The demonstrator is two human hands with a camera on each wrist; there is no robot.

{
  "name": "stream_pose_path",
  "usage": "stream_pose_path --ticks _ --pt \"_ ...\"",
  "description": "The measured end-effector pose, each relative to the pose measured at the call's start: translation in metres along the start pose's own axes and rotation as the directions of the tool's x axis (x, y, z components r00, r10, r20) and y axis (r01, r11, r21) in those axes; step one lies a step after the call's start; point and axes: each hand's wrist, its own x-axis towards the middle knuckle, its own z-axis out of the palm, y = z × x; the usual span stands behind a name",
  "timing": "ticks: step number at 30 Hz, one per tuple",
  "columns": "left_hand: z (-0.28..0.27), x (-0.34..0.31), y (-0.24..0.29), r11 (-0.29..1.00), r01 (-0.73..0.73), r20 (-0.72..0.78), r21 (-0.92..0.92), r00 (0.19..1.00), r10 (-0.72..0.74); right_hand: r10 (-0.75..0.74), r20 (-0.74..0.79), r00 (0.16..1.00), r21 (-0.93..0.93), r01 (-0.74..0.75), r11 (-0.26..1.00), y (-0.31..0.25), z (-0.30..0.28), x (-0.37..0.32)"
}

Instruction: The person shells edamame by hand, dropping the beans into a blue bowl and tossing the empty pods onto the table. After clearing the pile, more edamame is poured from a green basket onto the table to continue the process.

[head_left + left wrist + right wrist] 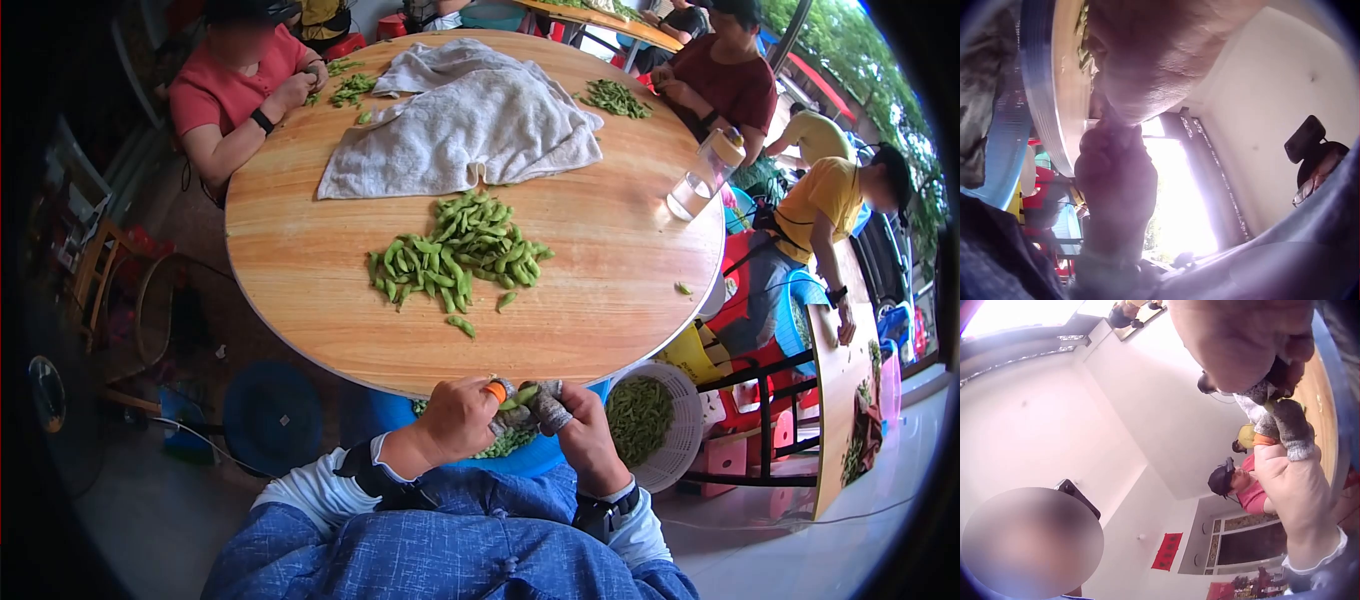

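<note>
Over the near edge of the round table, my left hand (pixel 452 422) and right hand (pixel 592 436) meet at a green soybean pod (pixel 520 397). Fingers and thumb of the left pinch one end, with an orange band (pixel 495 391) on one digit. Grey knit finger covers (pixel 551 408) on the right grip the other end. In the right wrist view the left hand (pixel 1291 481) faces the right hand (pixel 1241 344), and finger covers hide most of the pod. Backlight darkens the right hand (pixel 1116 187) in the left wrist view.
A pile of pods (pixel 455 250) lies on the wooden table (pixel 310 290), before a grey towel (pixel 470 115). A bottle (pixel 705 175) stands at right. Below my hands is a blue tub (pixel 545 458); beside it, a white basket (pixel 685 400) holds pods. Several people sit around.
</note>
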Motion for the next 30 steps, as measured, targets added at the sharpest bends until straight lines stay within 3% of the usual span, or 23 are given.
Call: stream_pose_path --ticks 4,6,8,11,13,14,16,17,19,22,23,26,30 --pt "0.011 -0.001 -0.007 0.899 0.004 -0.046 -0.438 0.999 -0.027 -0.062 0.061 0.996 0.191 0.049 0.980 0.012 0.001 0.002" --pt "0.012 0.003 -0.007 0.722 0.056 -0.009 -0.690 0.996 -0.086 -0.141 0.072 0.987 0.208 0.124 0.970 0.019 0.001 0.006" --pt "0.006 0.003 -0.004 0.514 0.211 0.127 -0.831 0.973 -0.195 -0.227 0.087 0.970 0.179 0.209 0.961 0.024 0.000 0.009" --pt "0.006 0.003 -0.003 0.248 0.344 0.264 -0.906 0.915 -0.304 -0.284 0.105 0.953 -0.039 0.290 0.956 0.026 -0.004 0.012" --pt "0.007 0.004 -0.003 0.094 0.390 0.333 -0.916 0.870 -0.364 -0.371 0.166 0.914 -0.290 0.405 0.867 0.015 -0.004 0.013" --pt "0.007 0.005 -0.003 0.094 0.399 0.343 -0.912 0.868 -0.360 -0.405 0.204 0.891 -0.405 0.454 0.794 0.009 -0.003 0.012" --pt "0.007 0.006 -0.003 0.093 0.419 0.364 -0.903 0.864 -0.348 -0.359 0.121 0.925 -0.426 0.375 0.823 0.001 0.003 0.008" --pt "0.009 0.005 -0.009 0.080 0.420 0.386 -0.904 0.883 -0.269 -0.335 0.079 0.939 -0.434 0.335 0.836 -0.001 0.004 0.007" --pt "0.010 0.002 -0.023 0.058 0.423 0.416 -0.904 0.903 -0.104 -0.265 -0.008 0.964 -0.266 0.254 0.930 0.011 -0.002 0.009" --pt "0.005 0.004 -0.011 0.439 0.344 0.307 -0.830 0.939 -0.154 -0.173 -0.075 0.982 -0.052 0.169 0.984 0.009 -0.004 0.009" --pt "0.007 0.003 -0.012 0.463 0.318 0.277 -0.827 0.948 -0.157 -0.143 -0.082 0.986 -0.018 0.142 0.990 0.003 -0.004 0.007" --pt "-0.011 0.005 -0.004 0.730 0.230 0.216 -0.643 0.969 -0.116 -0.062 -0.064 0.996 0.058 0.066 0.996 -0.003 -0.003 0.003" --pt "-0.004 0.003 -0.007 0.807 0.079 0.068 -0.585 0.997 -0.048 0.044 0.039 0.998 0.170 -0.050 0.984 -0.003 0.000 0.005"
